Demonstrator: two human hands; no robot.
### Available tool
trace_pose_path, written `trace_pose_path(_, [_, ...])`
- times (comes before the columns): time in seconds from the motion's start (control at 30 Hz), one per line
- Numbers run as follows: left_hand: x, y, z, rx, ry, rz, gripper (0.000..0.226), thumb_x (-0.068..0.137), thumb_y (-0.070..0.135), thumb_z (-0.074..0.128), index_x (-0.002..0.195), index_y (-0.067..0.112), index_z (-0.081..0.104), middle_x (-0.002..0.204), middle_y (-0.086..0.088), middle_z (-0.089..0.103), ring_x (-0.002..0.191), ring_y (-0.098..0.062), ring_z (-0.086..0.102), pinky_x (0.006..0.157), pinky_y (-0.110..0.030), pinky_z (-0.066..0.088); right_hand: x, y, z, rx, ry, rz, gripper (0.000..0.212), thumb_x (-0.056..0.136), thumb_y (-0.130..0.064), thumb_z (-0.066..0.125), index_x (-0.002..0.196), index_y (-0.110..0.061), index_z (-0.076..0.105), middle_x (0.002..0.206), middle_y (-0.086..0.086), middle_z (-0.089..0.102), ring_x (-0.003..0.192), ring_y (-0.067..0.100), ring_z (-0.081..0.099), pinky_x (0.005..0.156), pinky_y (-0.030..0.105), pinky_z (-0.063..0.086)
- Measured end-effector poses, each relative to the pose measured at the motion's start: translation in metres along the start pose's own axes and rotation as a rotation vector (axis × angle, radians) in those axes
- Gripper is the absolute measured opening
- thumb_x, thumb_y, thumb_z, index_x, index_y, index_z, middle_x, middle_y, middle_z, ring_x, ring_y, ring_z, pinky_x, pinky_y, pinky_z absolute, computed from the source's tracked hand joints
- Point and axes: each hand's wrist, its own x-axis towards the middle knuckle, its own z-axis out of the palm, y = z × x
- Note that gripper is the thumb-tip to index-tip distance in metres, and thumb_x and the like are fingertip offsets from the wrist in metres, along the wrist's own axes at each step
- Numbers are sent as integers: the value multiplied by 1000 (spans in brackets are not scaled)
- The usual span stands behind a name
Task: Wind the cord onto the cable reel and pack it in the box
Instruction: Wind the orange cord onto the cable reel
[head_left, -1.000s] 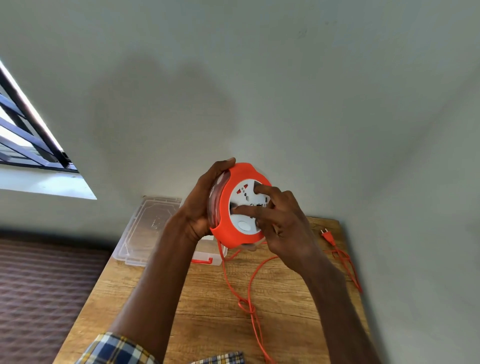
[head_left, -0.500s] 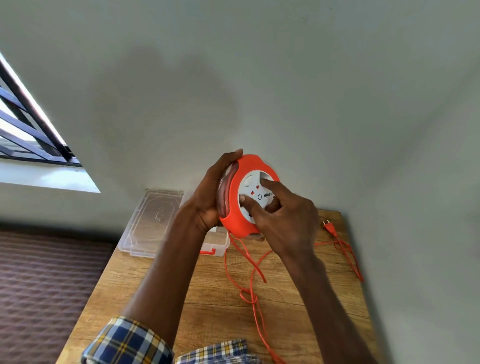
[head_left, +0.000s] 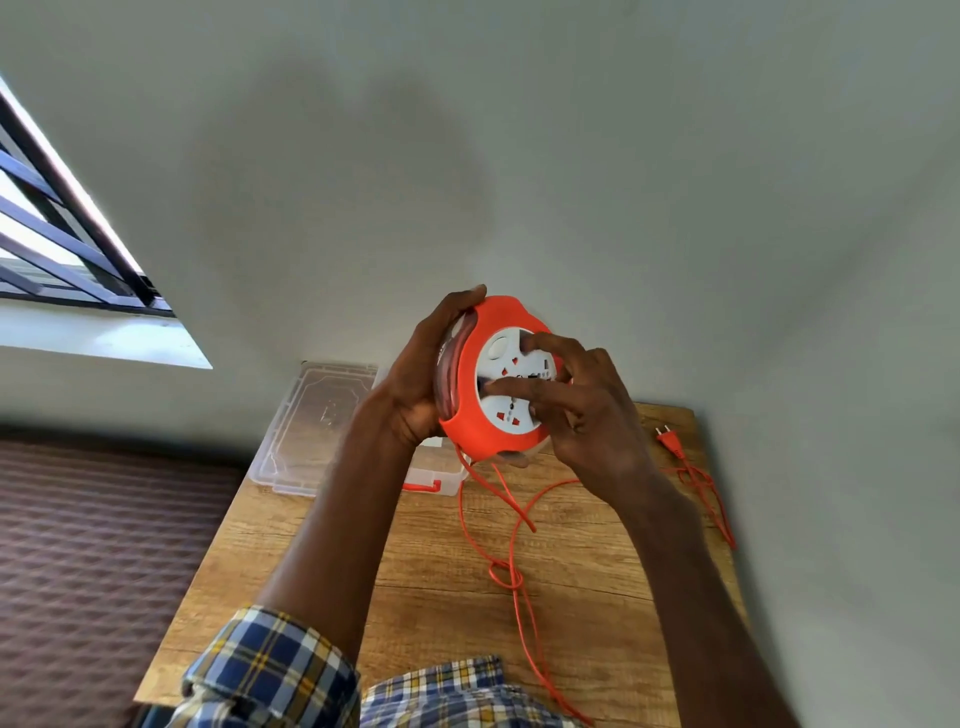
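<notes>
I hold an orange cable reel (head_left: 480, 421) with a white socket face up above the table. My left hand (head_left: 421, 384) grips its back and rim. My right hand (head_left: 587, 410) has its fingers pressed on the white face. The orange cord (head_left: 511, 545) hangs from the reel's bottom, loops on the wooden table (head_left: 426, 561) and runs off the near edge. Its plug (head_left: 670, 439) lies at the far right of the table. The clear plastic box (head_left: 439, 470) with an orange latch sits behind my left arm, mostly hidden.
The box's clear lid (head_left: 311, 421) lies at the table's far left corner, partly over the edge. A grey wall stands right behind and to the right of the table. A window (head_left: 57, 249) is at the left, patterned floor below.
The white face has turned under my right fingers, and the cord loop on the table has shifted and shortened. The reel stays held at about the same height.
</notes>
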Motion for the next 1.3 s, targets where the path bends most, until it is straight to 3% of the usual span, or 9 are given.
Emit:
trace_pose_path(0.2, [-1,2,-1,13,15,10,52,89,61,69,113,17,82,108,-8,80,96,-27,77,87,-44,62,-1,-6,7,-58,49,69,55,85,-7,78,125,-44,70,135,-5,61,113,21,53,78,39,58])
trace_pose_path(0.3, [0,2,-1,5,18,13,51,91,57,71,119,15,78,110,-11,79,100,-30,74,92,-45,60,-1,-12,7,-9,69,176,52,80,-38,82,128,-50,64,111,-17,63,103,8,58,73,34,59])
trace_pose_path(0.37, [1,0,1,1,22,19,51,94,58,69,120,15,78,112,-12,78,104,-31,73,97,-47,57,2,-22,11,59,179,331,59,75,-68,74,128,-46,62,85,-22,64,81,0,64,63,25,57])
trace_pose_path(0.47, [3,-2,6,11,20,33,50,96,59,64,115,16,81,110,-11,80,100,-29,76,90,-44,61,6,-31,19,94,303,450,65,77,-81,61,125,-37,62,75,-15,71,67,1,69,56,26,58])
trace_pose_path(0.6, [3,-1,3,3,37,33,51,95,62,64,116,18,81,113,-10,79,102,-29,76,92,-46,59,5,-24,6,11,282,325,48,88,-68,63,126,-39,61,89,-15,68,81,3,67,64,28,59])
trace_pose_path(0.7, [2,1,-2,-10,45,24,53,94,64,65,117,18,80,114,-10,78,103,-30,74,95,-48,58,3,-12,-3,65,103,141,39,94,-35,72,131,-37,63,129,-8,54,119,12,56,80,33,62])
trace_pose_path(0.9, [-2,2,-4,-11,32,34,52,92,60,69,118,16,79,110,-10,79,98,-29,76,88,-45,61,-1,-6,-10,109,-153,37,61,93,-5,71,129,-53,59,153,-10,41,133,12,38,97,27,50])
trace_pose_path(1.2, [-6,6,7,31,51,1,53,93,60,68,117,15,79,107,-11,79,93,-27,76,84,-42,63,-1,-7,-1,10,85,82,57,84,-16,82,127,-49,65,123,-15,63,111,7,55,72,29,58])
trace_pose_path(1.3, [-5,9,9,36,40,9,54,93,60,69,120,14,77,110,-12,78,96,-29,75,88,-43,61,-3,-13,4,60,148,166,59,83,-30,83,132,-54,59,108,-25,55,104,-3,56,70,17,57])
